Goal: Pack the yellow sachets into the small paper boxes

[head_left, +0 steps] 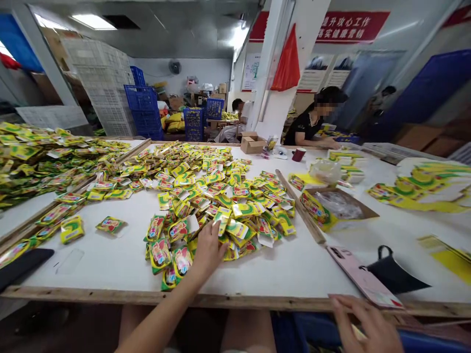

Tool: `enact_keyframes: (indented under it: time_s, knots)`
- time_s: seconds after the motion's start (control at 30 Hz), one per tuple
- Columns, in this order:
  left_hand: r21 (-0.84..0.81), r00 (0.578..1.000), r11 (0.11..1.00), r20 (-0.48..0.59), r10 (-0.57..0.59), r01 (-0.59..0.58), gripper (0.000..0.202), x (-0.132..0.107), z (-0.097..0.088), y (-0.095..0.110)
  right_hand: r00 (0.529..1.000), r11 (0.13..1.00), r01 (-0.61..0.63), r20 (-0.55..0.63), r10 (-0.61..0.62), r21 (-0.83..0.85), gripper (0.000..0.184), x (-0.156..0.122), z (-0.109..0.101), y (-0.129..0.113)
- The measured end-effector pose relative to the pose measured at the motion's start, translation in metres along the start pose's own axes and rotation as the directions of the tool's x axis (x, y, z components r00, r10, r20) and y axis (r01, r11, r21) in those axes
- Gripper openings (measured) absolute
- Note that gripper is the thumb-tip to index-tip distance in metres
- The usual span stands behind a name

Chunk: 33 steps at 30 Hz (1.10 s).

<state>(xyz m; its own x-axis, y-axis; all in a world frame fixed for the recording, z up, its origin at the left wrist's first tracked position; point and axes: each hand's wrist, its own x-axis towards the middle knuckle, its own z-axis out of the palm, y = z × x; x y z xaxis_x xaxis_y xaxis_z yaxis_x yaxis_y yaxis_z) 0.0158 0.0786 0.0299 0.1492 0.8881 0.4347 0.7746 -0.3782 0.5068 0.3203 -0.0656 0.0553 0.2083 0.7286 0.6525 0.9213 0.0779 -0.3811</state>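
Note:
A big heap of small yellow-green-red packets (221, 196) lies spread over the white table (294, 269). My left hand (208, 247) reaches in from the near edge and rests on the heap's front, fingers stretched forward, fingertips touching a packet. It grips nothing that I can see. My right hand (368, 323) hovers below the table's front edge at the lower right, fingers apart and empty. A pink phone (362, 277) lies just above it on the table.
A wooden strip (300, 206) bounds the heap on the right, with an open cardboard tray (338, 203) of packets beyond it. A black pouch (392, 274) sits beside the phone. More packets (37, 157) cover the left table. A seated person (312, 125) works at the far side.

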Motion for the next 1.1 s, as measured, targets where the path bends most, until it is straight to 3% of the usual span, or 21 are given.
enact_keyframes:
  time_s: [0.1,0.2,0.3,0.4,0.47,0.57,0.73,0.83,0.97,1.1]
  knots:
    - [0.083,1.0,0.997,0.002,-0.007,0.007,0.041,0.031,0.001,-0.002,0.997,0.992,0.045,0.062,-0.053,0.122,0.028,-0.01,0.013,-0.023]
    - [0.048,0.999,0.998,-0.034,0.037,-0.036,0.022,0.04,-0.016,-0.007,0.988,0.96,0.025,0.138,-0.066,0.28,0.018,-0.016,0.034,-0.06]
    - [0.003,0.99,0.995,-0.094,0.103,-0.104,0.019,0.027,-0.044,-0.006,0.984,0.914,0.003,0.162,-0.075,0.405,0.016,-0.015,0.051,-0.09]
    - [-0.161,0.976,0.966,-0.11,0.187,-0.203,0.017,0.002,-0.061,0.004,0.978,0.85,-0.03,0.189,-0.083,0.526,0.021,-0.014,0.07,-0.11]
    - [-0.289,0.982,0.939,-0.031,0.185,-0.186,0.017,-0.016,-0.058,0.01,0.963,0.801,-0.081,0.253,-0.091,0.594,0.025,-0.017,0.088,-0.119]
    - [-0.414,0.992,0.91,0.113,0.059,-0.007,0.019,-0.038,-0.043,0.011,0.931,0.743,-0.182,0.356,-0.081,0.644,0.021,-0.023,0.113,-0.127]
    - [-0.604,0.975,0.766,0.16,-0.153,0.219,0.024,-0.057,-0.023,0.001,0.903,0.706,-0.252,0.424,-0.075,0.662,0.02,-0.027,0.126,-0.127]
    - [-0.689,0.977,0.694,0.105,-0.186,0.206,0.029,-0.065,-0.016,-0.005,0.909,0.69,-0.252,0.411,-0.072,0.678,0.019,-0.024,0.126,-0.124]
    - [-0.679,0.985,0.714,0.145,-0.097,0.17,0.025,-0.075,-0.009,-0.009,0.908,0.671,-0.261,0.413,-0.074,0.694,0.023,-0.018,0.127,-0.114]
    - [-0.677,0.983,0.715,0.166,-0.082,0.174,0.023,-0.073,-0.008,-0.003,0.886,0.675,-0.243,0.443,-0.138,0.696,0.019,-0.006,0.122,-0.112]
